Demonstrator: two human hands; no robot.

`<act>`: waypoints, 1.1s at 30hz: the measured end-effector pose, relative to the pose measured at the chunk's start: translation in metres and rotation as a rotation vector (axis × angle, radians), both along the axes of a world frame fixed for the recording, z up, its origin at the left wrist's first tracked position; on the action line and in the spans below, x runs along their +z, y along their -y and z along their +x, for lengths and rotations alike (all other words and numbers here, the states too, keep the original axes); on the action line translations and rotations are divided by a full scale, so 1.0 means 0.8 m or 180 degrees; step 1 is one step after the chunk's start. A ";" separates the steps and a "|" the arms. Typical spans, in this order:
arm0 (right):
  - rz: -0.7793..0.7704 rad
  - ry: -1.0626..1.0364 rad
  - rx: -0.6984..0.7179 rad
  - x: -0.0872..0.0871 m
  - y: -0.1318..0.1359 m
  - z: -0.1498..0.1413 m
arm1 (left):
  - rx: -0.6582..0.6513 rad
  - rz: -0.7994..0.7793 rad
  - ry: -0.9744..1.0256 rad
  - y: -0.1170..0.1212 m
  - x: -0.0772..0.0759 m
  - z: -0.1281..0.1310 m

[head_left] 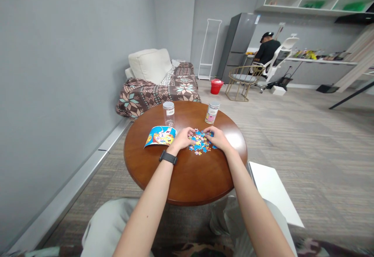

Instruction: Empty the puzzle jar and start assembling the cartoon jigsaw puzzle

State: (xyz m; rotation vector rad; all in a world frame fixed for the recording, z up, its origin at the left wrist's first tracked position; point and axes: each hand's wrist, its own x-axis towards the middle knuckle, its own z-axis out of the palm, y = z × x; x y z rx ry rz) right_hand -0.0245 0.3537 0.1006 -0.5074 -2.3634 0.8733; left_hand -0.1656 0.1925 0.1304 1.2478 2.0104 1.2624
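Note:
A loose pile of small jigsaw puzzle pieces (201, 143), blue, yellow and pink, lies on the round brown table (193, 183). My left hand (183, 137), with a black band on its wrist, curves around the pile's left side, thumb and fingers apart. On the pile's right edge rests my right hand (218, 137), fingers bent over the pieces and thumb apart from them. Whether either hand pinches a single piece is too small to tell. Left of my left hand lies a curled picture sheet (160, 136) with a colourful cartoon.
Behind the pile stand a clear jar (169, 114) with a silver lid and a second lidded jar (212, 113) with a pink picture. A covered sofa (163, 81) adjoins the table's far side. A white box-like surface (273, 188) is at right. Farther back sits a person (268, 50).

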 end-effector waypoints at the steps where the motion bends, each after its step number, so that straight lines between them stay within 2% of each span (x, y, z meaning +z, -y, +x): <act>1: 0.0013 -0.0002 -0.0003 0.000 0.000 0.000 | 0.0036 0.0014 -0.0095 0.000 0.001 0.002; 7: 0.0068 -0.0005 -0.0030 0.001 0.000 0.001 | 0.0176 0.0053 -0.0539 -0.004 0.004 0.011; 18: 0.0029 -0.0298 -0.0026 -0.003 -0.005 -0.001 | 0.0369 0.0193 -0.0687 -0.010 -0.007 0.006; 24: -0.0051 -0.0387 0.0008 0.001 0.001 -0.001 | 0.0380 0.0184 -0.0285 -0.010 -0.004 0.007; 28: 0.0391 -0.0226 0.0072 0.012 0.020 -0.005 | 0.0280 0.0391 0.0022 -0.009 0.000 0.009; 33: 0.0954 -0.0107 0.0469 0.015 0.039 -0.013 | 0.0354 0.0459 0.0196 -0.010 0.004 0.011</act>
